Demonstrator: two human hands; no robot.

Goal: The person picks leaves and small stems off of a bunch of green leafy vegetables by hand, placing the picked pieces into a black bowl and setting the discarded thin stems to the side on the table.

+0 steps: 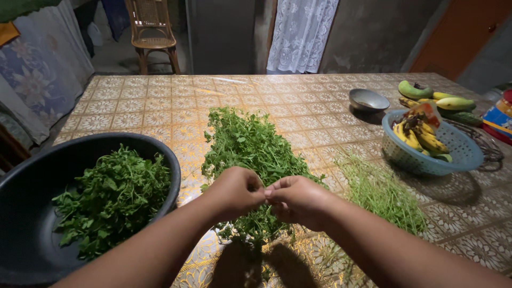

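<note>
My left hand (237, 190) and my right hand (296, 200) meet fingertip to fingertip above the near end of a heap of leafy green sprigs (250, 146) lying on the patterned tablecloth. Both are pinched on a thin green sprig (255, 226) that hangs down between them. To the left stands a big black basin (37, 176) holding plucked green leaves (114, 194). On the right lies a pile of thin bare stems (381, 192).
A blue plastic basket (458, 154) with bananas (418, 136) stands at the right. Behind it are a small metal bowl (368, 100) and loose green fruit (434, 96). A wooden chair (152, 32) stands beyond the table's far edge.
</note>
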